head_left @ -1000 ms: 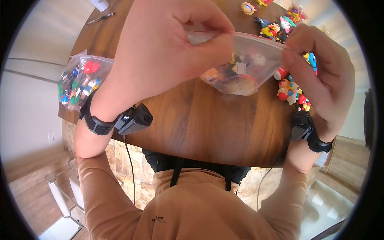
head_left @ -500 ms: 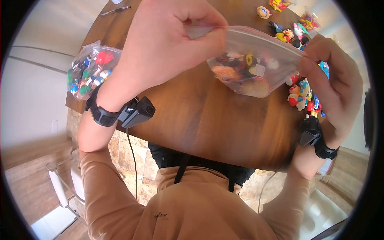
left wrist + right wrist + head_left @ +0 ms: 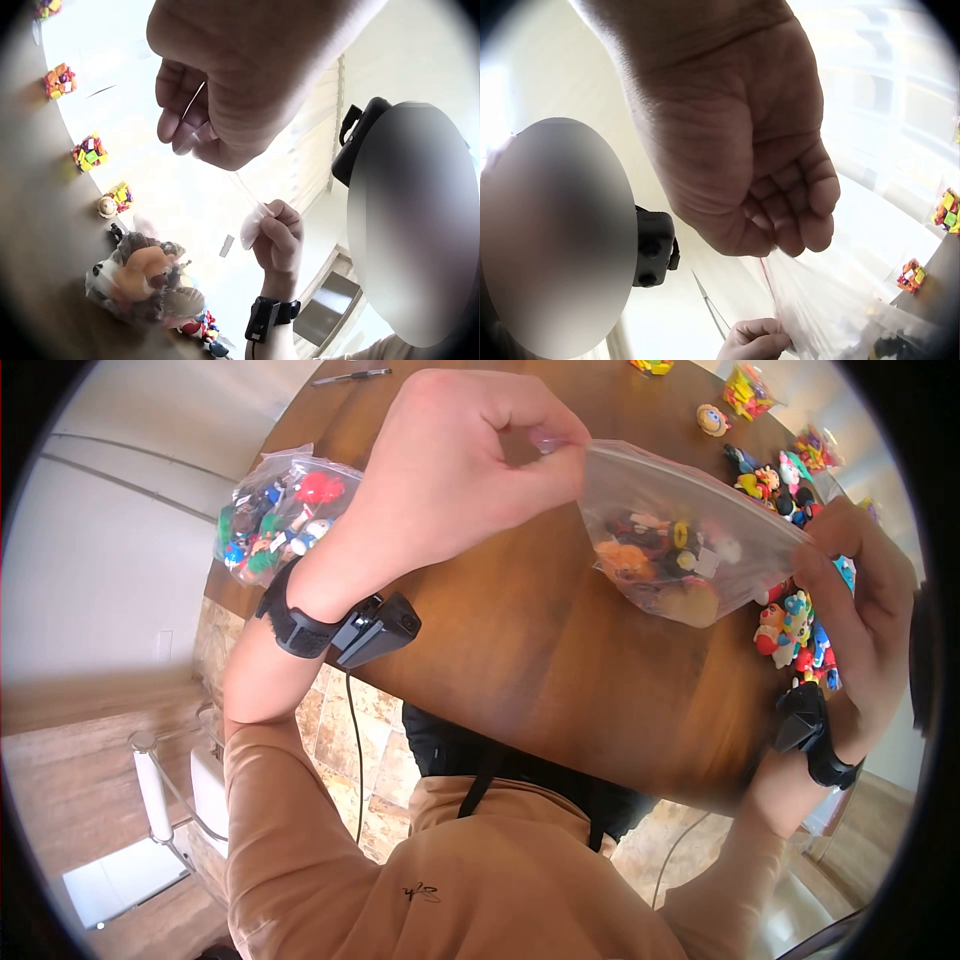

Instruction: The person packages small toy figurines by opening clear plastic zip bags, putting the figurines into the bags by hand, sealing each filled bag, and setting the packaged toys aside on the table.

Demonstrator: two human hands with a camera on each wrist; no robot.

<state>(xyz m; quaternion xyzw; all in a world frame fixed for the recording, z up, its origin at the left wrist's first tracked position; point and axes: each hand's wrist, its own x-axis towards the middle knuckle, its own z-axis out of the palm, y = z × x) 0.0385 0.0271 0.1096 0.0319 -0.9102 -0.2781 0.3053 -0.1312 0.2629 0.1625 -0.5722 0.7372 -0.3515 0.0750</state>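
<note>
1. The clear bag (image 3: 700,512) hangs over the table (image 3: 500,635), in front of the person, its top edge drawn out between two hands and sloping down toward the right one.
2. Inside, toy figures (image 3: 655,538) sit low in the plastic, an orange one toward the left side. From here I can't tell whether the mouth is sealed.
3. I'd judge the step in hand to be working at that top edge; the next move seems to call for a firm grip on both corners and the toys kept down clear of the rim.
4. The left hand (image 3: 455,472) pinches the left corner between thumb and forefinger, the tips pressed together.
5. The right hand (image 3: 868,595) pinches the opposite corner, thumb against bent fingers.
6. Just beyond and below the right hand, loose toys (image 3: 793,625) lie on the table.
7. Beside the left forearm, a second bag (image 3: 283,470) of figures rests near the edge.
8. Farther off lies a pen (image 3: 350,377).
</note>
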